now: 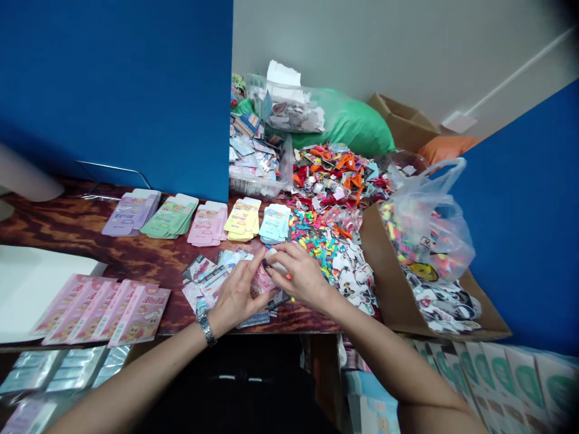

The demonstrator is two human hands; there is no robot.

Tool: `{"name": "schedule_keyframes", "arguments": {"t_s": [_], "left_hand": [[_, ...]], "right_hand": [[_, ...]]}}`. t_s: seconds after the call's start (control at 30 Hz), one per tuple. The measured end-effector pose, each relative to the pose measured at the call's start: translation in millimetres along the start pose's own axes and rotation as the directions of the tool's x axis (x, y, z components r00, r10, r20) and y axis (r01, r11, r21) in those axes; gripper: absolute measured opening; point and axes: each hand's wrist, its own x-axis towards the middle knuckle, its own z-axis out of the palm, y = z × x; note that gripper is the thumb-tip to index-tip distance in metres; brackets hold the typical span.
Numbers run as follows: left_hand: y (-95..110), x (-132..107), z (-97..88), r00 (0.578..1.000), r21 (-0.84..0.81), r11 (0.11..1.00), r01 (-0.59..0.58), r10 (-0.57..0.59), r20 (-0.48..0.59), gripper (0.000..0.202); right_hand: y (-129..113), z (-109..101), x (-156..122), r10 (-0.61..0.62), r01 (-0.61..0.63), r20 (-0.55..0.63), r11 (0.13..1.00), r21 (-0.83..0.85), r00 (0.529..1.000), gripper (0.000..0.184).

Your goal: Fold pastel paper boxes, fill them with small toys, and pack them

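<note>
Near the table's front edge, my left hand (237, 298) is closed around the left side of a small pink printed box (261, 282). The fingers of my right hand (296, 271) pinch at its upper end, where a white flap shows. Most of the box lies hidden behind my fingers. Under and around my hands is a loose pile of printed cards (212, 283). Just beyond them, flat boxes lie in a row of stacks: purple (131, 212), green (169, 216), pink (208, 223), yellow (243, 219) and blue (275, 223).
Several pink boxes (104, 310) overlap at the left front. Colourful small pieces (316, 238) and white cutouts (355, 274) heap up on the right, beside a cardboard box (389, 277). A clear bin (284, 169) and a green bag (357, 123) stand behind. A blue panel (113, 90) bounds the table.
</note>
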Motion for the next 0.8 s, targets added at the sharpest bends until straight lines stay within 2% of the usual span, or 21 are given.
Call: {"name": "schedule_keyframes", "arguments": {"t_s": [0.07, 0.13, 0.27, 0.43, 0.57, 0.7, 0.8], "left_hand": [[0.3, 0.9, -1.7, 1.000, -0.004, 1.000, 0.019, -0.019, -0.016, 0.081], [0.3, 1.7, -3.4, 0.999, -0.018, 0.999, 0.041, -0.042, -0.019, 0.084], [0.0, 2.2, -4.6, 0.999, -0.084, 0.996, 0.022, -0.026, -0.043, 0.073], [-1.9, 0.4, -4.2, 0.996, -0.078, 0.995, -0.058, 0.052, -0.074, 0.061], [-2.6, -2.8, -4.4, 0.989, -0.018, 0.991, -0.130, 0.128, -0.077, 0.065], [-0.5, -6.0, -4.5, 0.992, 0.008, 0.995, -0.097, 0.097, -0.083, 0.076], [1.9, -6.5, -6.3, 0.998, 0.017, 0.999, -0.041, 0.042, -0.045, 0.081]], "right_hand": [[0.9, -4.7, -4.8, -0.021, 0.025, -0.048, 0.995, 0.094, 0.999, 0.022], [2.8, -6.0, -12.4, -0.024, 0.041, -0.113, 0.987, 0.152, 0.993, 0.023], [3.8, 8.6, -29.5, 0.005, 0.029, -0.176, 0.981, 0.193, 0.984, 0.019], [-4.4, 34.0, -40.1, 0.175, -0.109, -0.157, 0.927, 0.359, 0.972, 0.027], [-11.6, 39.7, -40.2, 0.344, -0.212, -0.197, 0.846, 0.489, 0.918, 0.035], [-15.7, 35.8, -36.0, 0.273, -0.129, -0.222, 0.854, 0.505, 0.936, 0.023], [-17.2, 31.9, -31.9, 0.287, -0.152, -0.156, 0.810, 0.567, 0.945, 0.019]]}}
